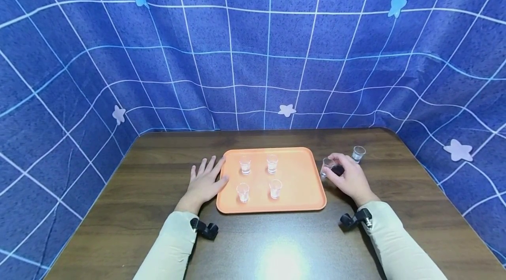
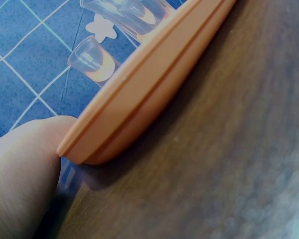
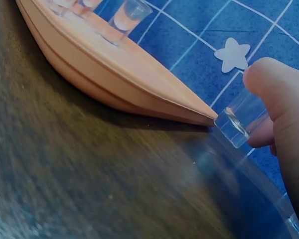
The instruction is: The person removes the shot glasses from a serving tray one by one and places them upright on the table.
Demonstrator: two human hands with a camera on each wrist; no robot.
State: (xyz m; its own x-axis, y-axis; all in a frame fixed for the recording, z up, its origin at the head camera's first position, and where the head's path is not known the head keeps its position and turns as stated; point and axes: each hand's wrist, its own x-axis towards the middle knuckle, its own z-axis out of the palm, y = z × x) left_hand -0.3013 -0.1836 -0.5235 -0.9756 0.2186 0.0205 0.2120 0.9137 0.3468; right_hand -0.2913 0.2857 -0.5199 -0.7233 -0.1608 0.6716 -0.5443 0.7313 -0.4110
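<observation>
Just off the right edge of the orange tray (image 1: 300, 183), my right hand (image 1: 349, 178) pinches a small clear shot glass (image 3: 235, 124) between thumb and fingers. In the right wrist view the glass seems raised a little above the table, its base near the tray's corner. My left hand (image 1: 203, 185) lies with fingers spread at the tray's left edge, the thumb over the rim. Several more shot glasses stand upright on the tray in two rows, among them a back-row glass (image 1: 272, 163) and a front-row glass (image 1: 275, 188).
Behind my right hand another shot glass (image 1: 359, 153) stands on the brown wooden table (image 1: 154, 174). A blue curtain (image 1: 253, 69) with white lines and stars hangs around the table's back and sides. Dark wrist cameras, such as the right one (image 1: 356, 218), sit on both sleeves.
</observation>
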